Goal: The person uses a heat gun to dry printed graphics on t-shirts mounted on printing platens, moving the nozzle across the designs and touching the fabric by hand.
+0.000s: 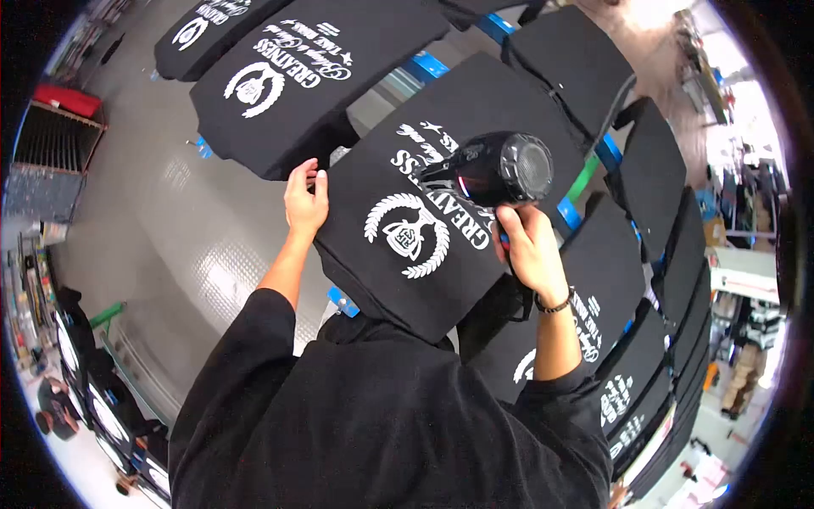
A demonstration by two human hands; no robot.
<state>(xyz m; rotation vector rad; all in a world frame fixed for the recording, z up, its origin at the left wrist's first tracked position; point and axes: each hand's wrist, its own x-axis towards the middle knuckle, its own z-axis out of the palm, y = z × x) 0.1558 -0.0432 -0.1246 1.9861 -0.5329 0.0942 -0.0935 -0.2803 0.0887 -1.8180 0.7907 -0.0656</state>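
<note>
My right hand (527, 246) is wrapped around the handle of a black hair dryer (483, 174). Its nozzle points left, over the white print on a black T-shirt (365, 191) stretched on a flat board. The print has a laurel wreath (409, 236) and the word GREATNESS, partly covered by the dryer. At the shirt's left corner, my left hand (305, 199) has its fingers and thumb curled at the edge of the cloth. What lies under those fingertips is hidden.
Several more black shirts on boards surround this one, including a printed shirt (297, 76) at the upper left. Blue brackets (424, 66) show between the boards. Grey textured floor (170, 204) lies to the left. A person (58, 409) is at the lower left.
</note>
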